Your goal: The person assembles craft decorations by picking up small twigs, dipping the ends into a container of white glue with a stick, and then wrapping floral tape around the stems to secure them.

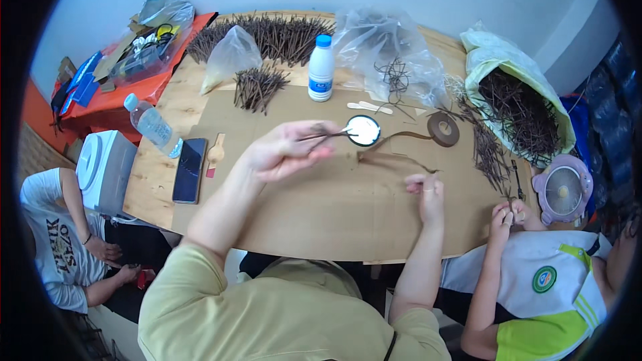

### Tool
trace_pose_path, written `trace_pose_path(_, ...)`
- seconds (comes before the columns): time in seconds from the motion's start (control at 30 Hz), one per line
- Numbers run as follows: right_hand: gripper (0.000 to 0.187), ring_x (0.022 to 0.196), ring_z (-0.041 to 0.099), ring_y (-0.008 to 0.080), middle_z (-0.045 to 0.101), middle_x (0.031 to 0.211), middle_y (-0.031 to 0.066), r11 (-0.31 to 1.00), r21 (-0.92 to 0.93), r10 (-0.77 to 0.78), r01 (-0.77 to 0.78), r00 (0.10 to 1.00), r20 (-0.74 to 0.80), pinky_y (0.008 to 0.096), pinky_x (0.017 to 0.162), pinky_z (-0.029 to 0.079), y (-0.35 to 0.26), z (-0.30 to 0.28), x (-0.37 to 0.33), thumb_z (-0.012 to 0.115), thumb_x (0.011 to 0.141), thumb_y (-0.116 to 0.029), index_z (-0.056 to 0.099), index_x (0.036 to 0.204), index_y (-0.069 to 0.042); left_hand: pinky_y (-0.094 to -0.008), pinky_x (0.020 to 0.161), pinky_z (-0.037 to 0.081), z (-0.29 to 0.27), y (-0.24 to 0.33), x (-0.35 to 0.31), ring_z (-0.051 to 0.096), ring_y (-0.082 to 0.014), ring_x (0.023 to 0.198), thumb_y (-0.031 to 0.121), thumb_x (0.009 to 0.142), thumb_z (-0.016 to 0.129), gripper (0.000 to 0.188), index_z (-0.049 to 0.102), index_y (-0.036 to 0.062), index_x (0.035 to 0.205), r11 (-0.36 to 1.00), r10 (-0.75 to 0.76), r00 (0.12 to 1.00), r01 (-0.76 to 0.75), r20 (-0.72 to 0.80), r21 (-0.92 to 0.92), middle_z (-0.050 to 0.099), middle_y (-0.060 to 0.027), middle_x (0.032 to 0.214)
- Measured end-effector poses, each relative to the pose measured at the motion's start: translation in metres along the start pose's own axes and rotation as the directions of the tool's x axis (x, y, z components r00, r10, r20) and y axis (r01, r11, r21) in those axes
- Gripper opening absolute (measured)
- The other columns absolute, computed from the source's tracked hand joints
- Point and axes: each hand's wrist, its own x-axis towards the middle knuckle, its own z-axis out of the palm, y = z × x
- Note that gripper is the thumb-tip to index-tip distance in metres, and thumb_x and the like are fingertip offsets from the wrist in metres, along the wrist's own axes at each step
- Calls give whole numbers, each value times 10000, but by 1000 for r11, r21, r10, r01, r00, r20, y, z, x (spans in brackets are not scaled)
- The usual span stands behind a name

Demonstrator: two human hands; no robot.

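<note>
My left hand is closed around a few thin brown twigs. Their tips reach right, over the edge of a small round dish of white paste with a dark rim. My right hand has its fingers curled in, low on the right of the cardboard. Just above those fingers ends a narrow brown strip; whether they touch it I cannot tell. Farther back lies a roll of brown tape, with a loose length running left from it.
A white bottle with a blue cap stands behind the dish, near wooden spatulas. Bundled twigs line the back; a sack holds more. Left lies a phone. People sit at both sides; the right one's hands hold twigs.
</note>
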Motion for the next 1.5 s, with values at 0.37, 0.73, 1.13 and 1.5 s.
trace_pose_path(0.37,409,700,535,196,541,793,81,823,-517,149,234,790,595,300,653,461,-79,77,-89,755,692,-213,575,990,3,-211,730,396,-52,-47,-25,483,-62,788,52,819,600,34,585,42,848,844,376,911,-260,-170,470,546,-1,894)
trace_pose_path(0.73,509,838,555,236,555,872,112,882,-442,114,167,832,542,327,739,451,-87,90,-145,742,693,-284,543,1089,-33,-315,861,397,-15,-118,-12,489,-161,963,332,946,426,333,438,12,1036,445,-449,863,-9,232,896,533,-114,977)
trace_pose_path(1.13,210,938,526,162,558,1030,87,860,-423,-362,285,926,-112,239,770,433,-57,71,-3,548,863,-79,589,1052,4,-238,664,437,-50,-111,-14,543,-98,711,259,936,466,225,441,51,1018,847,-173,952,14,251,532,608,-63,808)
trace_pose_path(1.5,235,728,529,98,581,822,57,895,-379,-195,238,970,148,233,660,446,-57,140,89,538,848,-62,582,1073,-9,-193,470,374,-49,-76,-25,485,-60,524,233,924,482,187,440,59,977,803,-556,807,459,200,380,602,-46,654)
